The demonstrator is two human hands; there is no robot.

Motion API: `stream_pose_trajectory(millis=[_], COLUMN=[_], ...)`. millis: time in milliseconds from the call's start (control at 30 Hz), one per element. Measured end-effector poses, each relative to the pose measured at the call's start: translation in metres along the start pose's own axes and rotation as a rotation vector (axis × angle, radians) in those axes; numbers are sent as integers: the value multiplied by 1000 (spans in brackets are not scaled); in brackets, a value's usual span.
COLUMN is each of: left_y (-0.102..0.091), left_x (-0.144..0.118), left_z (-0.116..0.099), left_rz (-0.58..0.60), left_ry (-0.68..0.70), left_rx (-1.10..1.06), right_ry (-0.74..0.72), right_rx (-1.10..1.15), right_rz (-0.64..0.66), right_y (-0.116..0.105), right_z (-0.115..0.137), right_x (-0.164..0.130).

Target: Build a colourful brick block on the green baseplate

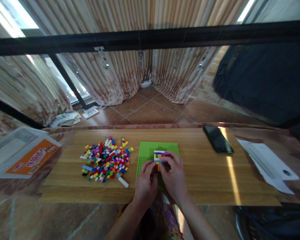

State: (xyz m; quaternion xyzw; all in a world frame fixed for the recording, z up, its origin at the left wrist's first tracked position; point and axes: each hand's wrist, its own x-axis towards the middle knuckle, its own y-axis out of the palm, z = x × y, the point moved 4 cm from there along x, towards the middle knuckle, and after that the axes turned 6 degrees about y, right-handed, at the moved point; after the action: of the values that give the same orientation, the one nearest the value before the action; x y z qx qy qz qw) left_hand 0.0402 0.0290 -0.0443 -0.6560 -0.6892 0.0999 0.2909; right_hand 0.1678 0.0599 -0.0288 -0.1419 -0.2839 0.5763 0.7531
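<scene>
Build (158,155) over the middle of the green plate (145,149), and both hands are at it! Left hand (145,184) in from seven o'clock, fingers bunched narrow; right hand (174,175) arching across from four. Either one pinching a loose piece? Can't tell! Looks light and stiff, probably smooth plastic; the low side walls seem the safe hold, since prying could pop a seam. Counter (202,181) edge close at six, brick pile (109,159) at nine; room towards three, phone (218,139) out at two!
</scene>
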Motion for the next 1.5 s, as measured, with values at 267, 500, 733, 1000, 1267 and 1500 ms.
stream_pose_trajectory(millis=[267,500,733,1000,1267,1500], left_y=[2,4,6,7,12,14], left_x=[1,-1,-3,-4,-8,-6], left_z=[-2,1,5,6,9,8], left_rz=[-15,-2,-10,-17,-15,3], left_ry=[62,70,65,91,138,143], left_rx=[90,110,128,143,179,167], right_ry=[28,62,94,89,85,90], right_rx=[0,7,72,57,43,21], right_rz=[-43,-69,-50,-52,-53,-25], right_y=[4,7,5,5,8,9], right_z=[1,2,0,0,-2,-1], right_x=[1,3,5,6,6,7])
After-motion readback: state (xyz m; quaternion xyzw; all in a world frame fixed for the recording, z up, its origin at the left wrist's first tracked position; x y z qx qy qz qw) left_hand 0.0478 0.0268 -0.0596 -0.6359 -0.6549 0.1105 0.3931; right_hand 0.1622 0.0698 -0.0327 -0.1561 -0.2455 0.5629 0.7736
